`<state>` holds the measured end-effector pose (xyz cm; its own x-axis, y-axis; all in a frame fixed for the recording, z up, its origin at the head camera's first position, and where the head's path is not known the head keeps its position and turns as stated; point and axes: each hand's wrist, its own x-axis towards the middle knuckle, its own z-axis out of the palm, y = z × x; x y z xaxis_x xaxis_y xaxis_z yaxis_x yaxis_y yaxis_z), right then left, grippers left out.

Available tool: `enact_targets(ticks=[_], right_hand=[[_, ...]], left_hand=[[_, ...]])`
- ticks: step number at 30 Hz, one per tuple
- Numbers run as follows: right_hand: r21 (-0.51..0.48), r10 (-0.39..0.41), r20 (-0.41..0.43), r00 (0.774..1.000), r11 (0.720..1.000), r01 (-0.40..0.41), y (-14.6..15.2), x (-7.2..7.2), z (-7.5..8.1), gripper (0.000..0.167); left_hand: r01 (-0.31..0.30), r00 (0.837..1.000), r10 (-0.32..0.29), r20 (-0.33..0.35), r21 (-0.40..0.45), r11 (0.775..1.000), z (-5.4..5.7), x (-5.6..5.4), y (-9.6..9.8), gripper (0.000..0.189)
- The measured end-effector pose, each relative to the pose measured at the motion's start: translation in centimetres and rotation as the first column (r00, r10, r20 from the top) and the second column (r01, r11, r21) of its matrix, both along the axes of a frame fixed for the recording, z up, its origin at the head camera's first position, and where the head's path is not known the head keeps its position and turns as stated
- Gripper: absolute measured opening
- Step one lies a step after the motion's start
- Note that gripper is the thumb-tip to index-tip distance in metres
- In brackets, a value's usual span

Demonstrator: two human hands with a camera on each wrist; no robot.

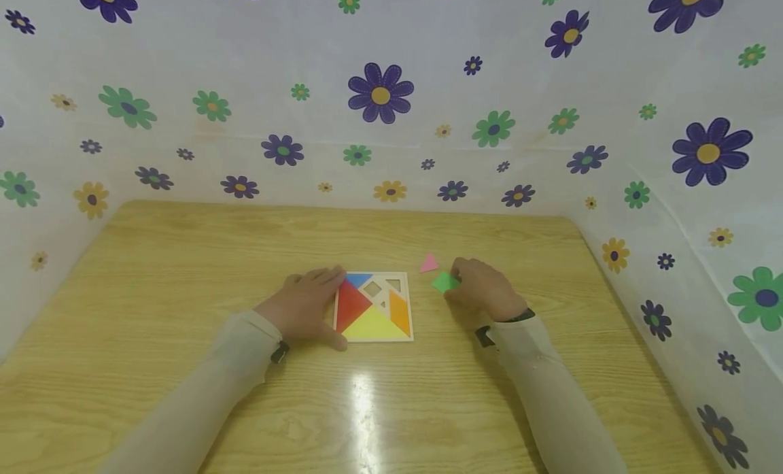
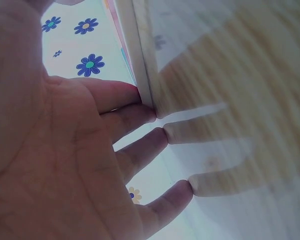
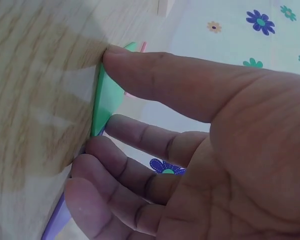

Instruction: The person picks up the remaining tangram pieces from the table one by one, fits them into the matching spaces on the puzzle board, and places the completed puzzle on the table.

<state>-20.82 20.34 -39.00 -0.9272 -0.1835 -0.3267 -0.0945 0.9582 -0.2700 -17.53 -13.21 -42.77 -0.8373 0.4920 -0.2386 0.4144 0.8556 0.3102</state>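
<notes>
A square tangram board, its pale wooden rim (image 1: 373,341) showing, lies on the table. It holds a red triangle (image 1: 351,309), a yellow triangle (image 1: 371,326), an orange parallelogram (image 1: 400,314) and a blue triangle (image 1: 357,279); a few recesses at its upper right show bare wood. My left hand (image 1: 304,309) rests along the board's left side, fingers spread, fingertips down on the table in the left wrist view. Right of the board, my right hand (image 1: 487,292) pinches a green square tangram piece (image 1: 443,282) between thumb and index finger, close over the table.
A pink triangle (image 1: 429,263) lies beyond the green piece, right of the board. Beneath the curled right fingers, a purple piece (image 3: 59,217) shows in the right wrist view. Flower-printed cloth (image 1: 379,161) hangs behind the wooden table (image 1: 293,399) and along both sides.
</notes>
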Motion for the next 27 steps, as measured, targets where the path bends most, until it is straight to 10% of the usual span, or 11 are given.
enact_targets(ticks=[27], right_hand=[[-0.073,-0.032,0.025,0.999,0.997,0.034,-0.16,-0.16,-0.20,0.035]], left_hand=[[0.005,1.000,-0.005,-0.010,0.014,1.000,0.03,0.10,-0.14,0.127]])
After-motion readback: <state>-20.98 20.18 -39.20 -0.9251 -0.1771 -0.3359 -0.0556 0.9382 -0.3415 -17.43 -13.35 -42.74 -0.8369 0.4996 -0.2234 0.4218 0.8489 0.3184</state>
